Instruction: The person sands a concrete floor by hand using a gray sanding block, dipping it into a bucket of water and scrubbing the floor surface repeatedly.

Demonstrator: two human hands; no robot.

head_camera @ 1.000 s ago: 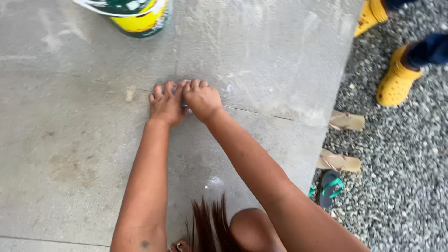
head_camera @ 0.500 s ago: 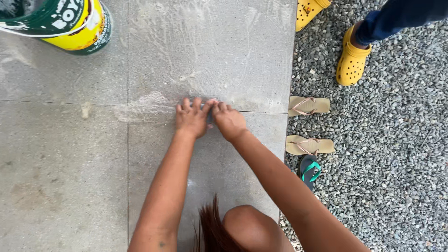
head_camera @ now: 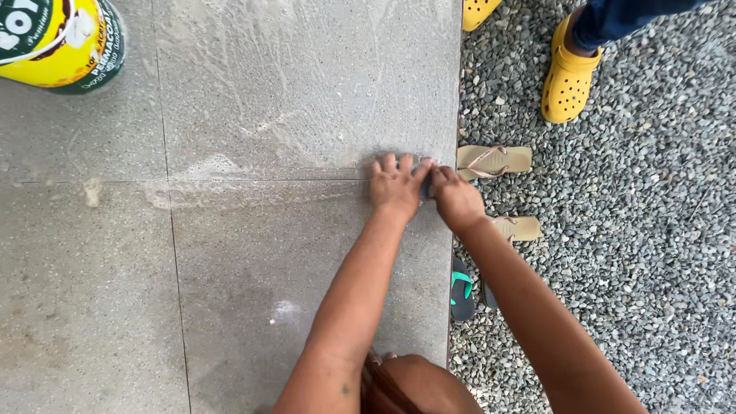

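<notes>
Both my hands rest together on the grey floor tiles [head_camera: 253, 291], right on the joint line near the slab's right edge. My left hand [head_camera: 395, 185] lies flat with its fingers spread on the tile. Touching it, my right hand [head_camera: 455, 199] is curled over a small dark object [head_camera: 425, 186], of which only a sliver shows between the hands. A pale wet smear [head_camera: 222, 172] runs along the joint to the left of my hands.
A yellow and green bucket [head_camera: 61, 38] stands at the top left. Gravel [head_camera: 629, 253] lies right of the slab, with tan flip-flops [head_camera: 494, 159], a dark sandal [head_camera: 461, 290], and another person's yellow clogs [head_camera: 567, 77].
My hands have slid to the right along the tile joint, from the middle of the slab to near its right edge. The smear behind them has grown longer.
</notes>
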